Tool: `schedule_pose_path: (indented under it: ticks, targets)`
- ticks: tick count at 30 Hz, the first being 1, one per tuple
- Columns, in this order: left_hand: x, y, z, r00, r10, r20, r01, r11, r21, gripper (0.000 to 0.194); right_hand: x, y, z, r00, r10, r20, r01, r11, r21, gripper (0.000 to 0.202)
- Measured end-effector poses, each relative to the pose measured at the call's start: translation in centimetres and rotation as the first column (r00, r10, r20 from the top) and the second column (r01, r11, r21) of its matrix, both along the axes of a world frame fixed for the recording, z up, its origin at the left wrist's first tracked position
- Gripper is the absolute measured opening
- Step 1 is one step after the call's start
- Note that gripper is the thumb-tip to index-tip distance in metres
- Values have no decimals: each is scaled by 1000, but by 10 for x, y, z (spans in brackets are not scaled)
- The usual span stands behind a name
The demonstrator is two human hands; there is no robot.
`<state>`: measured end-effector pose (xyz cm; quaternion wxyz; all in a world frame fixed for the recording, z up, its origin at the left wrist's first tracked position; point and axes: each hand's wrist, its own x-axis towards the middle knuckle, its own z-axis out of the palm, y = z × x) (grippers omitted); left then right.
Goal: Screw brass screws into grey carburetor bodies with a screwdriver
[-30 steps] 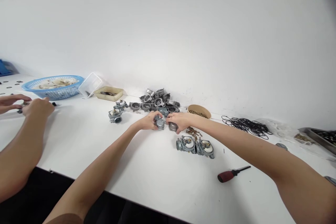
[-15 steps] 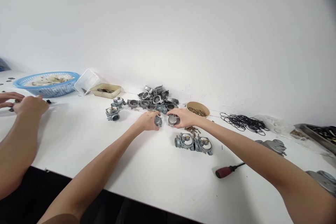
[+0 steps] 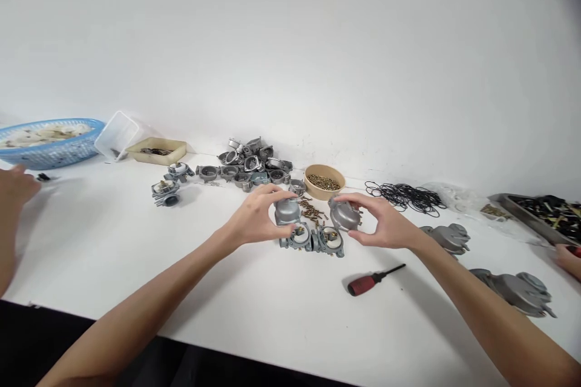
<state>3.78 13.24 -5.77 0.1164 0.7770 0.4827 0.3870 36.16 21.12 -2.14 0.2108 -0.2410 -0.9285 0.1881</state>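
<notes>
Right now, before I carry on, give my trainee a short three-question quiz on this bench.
1. True or false: each hand holds a grey metal cover.
2. What lies directly below the covers: A) carburetor bodies B) black rings C) blue basket?
3. What colour is the screwdriver's handle?

Key:
1. True: left hand holds the left cover, right hand the right cover.
2. A, the carburetor bodies.
3. Red, on the screwdriver.
</notes>
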Motion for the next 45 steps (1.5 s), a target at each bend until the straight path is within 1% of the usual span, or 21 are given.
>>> schedule_pose_path:
  ticks: [2, 4, 7, 11, 14, 18, 23, 27, 31, 33, 36, 39, 42, 45]
  targets:
    - [19, -5, 0, 999, -48, 1, 48, 997, 68, 57, 2, -5, -5, 997, 77, 3, -77, 997, -10, 61]
    - [33, -8, -4, 998, -50, -28, 53, 994, 99, 62, 0, -5, -9, 990, 140, 2, -140, 990, -17, 63]
    - [42, -7, -14, 997, -25, -72, 31, 996, 85, 65, -4, -3, -14, 980, 199, -7, -199, 980, -17, 63]
    - [41, -7, -27, 995, -7, -99, 11, 999, 39, 67, -5, -3, -21, 980, 196, 30, -194, 980, -45, 63]
    - [39, -9, -32, 995, -4, -103, 9, 999, 43, 62, -6, -6, -25, 978, 199, 62, -197, 979, -45, 61]
    - [37, -11, -33, 994, -18, -110, 26, 997, 66, 58, -7, -9, -27, 971, 211, 110, -210, 977, -19, 57]
    - [34, -12, -31, 995, -31, -98, 36, 998, 55, 55, -7, -10, -24, 961, 215, 175, -207, 976, -65, 59]
    - [33, -15, -28, 995, -30, -94, 38, 995, 90, 50, -7, -11, -26, 959, 219, 178, -213, 976, -50, 55]
    - [34, -17, -29, 996, -3, -84, 8, 999, 53, 49, -8, -12, -31, 969, 167, 181, -158, 985, -66, 58]
    - [34, -17, -30, 997, -12, -71, 13, 1000, 18, 50, -8, -13, -34, 972, 144, 183, -133, 989, -70, 60]
    - [31, -17, -30, 998, -58, -23, 56, 995, -86, 48, -8, -12, -36, 974, 116, 194, -107, 993, -55, 61]
    - [25, -14, -30, 987, -147, 57, 156, 965, -209, 47, -6, -10, -35, 969, 108, 222, -103, 994, -32, 62]
    - [20, -11, -29, 966, -232, 114, 253, 938, -236, 47, -2, -8, -33, 957, 101, 272, -98, 995, -24, 63]
    - [15, -7, -28, 950, -284, 130, 309, 918, -250, 48, 1, -7, -29, 945, 75, 318, -77, 997, -8, 63]
